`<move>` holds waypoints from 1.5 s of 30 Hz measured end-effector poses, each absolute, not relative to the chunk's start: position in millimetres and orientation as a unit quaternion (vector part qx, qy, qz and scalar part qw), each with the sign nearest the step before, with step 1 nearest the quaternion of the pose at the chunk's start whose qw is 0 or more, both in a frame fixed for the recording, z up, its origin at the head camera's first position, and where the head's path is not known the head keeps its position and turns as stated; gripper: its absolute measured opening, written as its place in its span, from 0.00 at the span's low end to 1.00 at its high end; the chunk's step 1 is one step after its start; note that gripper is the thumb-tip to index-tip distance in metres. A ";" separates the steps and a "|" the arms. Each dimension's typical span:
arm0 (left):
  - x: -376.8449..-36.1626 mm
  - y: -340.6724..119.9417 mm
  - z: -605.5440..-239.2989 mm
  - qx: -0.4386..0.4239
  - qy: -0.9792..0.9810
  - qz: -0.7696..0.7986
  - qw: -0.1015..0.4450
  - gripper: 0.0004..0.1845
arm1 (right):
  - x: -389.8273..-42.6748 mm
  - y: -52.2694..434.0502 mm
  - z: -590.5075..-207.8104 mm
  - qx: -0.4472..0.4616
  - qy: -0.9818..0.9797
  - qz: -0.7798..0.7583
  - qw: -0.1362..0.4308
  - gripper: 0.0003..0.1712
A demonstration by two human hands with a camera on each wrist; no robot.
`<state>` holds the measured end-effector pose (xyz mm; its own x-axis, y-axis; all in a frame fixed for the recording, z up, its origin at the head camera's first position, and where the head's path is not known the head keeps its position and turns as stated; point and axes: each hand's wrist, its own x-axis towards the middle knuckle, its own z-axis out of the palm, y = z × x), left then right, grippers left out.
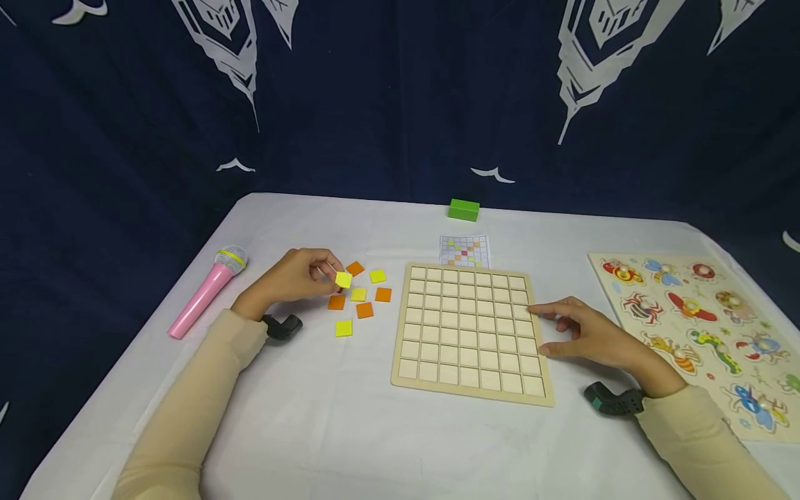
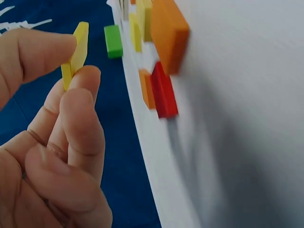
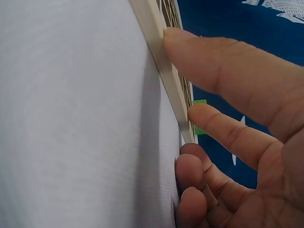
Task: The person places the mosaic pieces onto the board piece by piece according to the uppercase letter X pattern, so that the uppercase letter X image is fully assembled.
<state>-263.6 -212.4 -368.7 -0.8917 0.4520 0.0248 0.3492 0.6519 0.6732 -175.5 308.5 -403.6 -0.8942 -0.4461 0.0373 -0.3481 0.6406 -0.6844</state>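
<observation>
My left hand (image 1: pixel 302 274) pinches a yellow square tile (image 1: pixel 343 280) between thumb and fingertip, raised off the table. Around it lie several loose tiles, among them an orange tile (image 1: pixel 383 295) and a yellow tile (image 1: pixel 344 328). The left wrist view also shows a red tile (image 2: pixel 164 92), mostly hidden by the hand in the head view. A wooden grid board (image 1: pixel 473 396) with vacant square cells lies flat in the middle. At its right edge, my right hand (image 1: pixel 587 333) rests its thumb and index finger on the rim, the other fingers bent loosely.
Behind the board lies a printed pattern card (image 1: pixel 464 251), with a green block (image 1: pixel 464 210) farther back. A pink toy microphone (image 1: pixel 203 298) lies at the left. An insect picture puzzle board (image 1: pixel 681 333) lies at the right, close to my right forearm.
</observation>
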 end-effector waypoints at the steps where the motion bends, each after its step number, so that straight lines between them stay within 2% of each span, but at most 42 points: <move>1: -264.3 -209.6 -368.3 0.223 0.904 0.357 0.073 0.16 | -175.3 308.5 -403.8 -0.220 0.903 -0.362 0.067 0.39; 22: -276.4 -149.6 -360.5 0.280 0.888 0.347 0.108 0.15 | -177.1 310.7 -407.8 -0.224 0.900 -0.369 0.064 0.39; 45: -288.2 -92.1 -360.8 0.306 0.890 0.298 0.161 0.17 | -176.3 310.1 -405.9 -0.218 0.903 -0.364 0.068 0.40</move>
<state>-288.2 -92.1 -360.8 -0.7614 0.6398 -0.1044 0.4479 0.6356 0.6288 -176.3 310.1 -405.9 -0.8954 -0.4439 0.0365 -0.3451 0.6397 -0.6868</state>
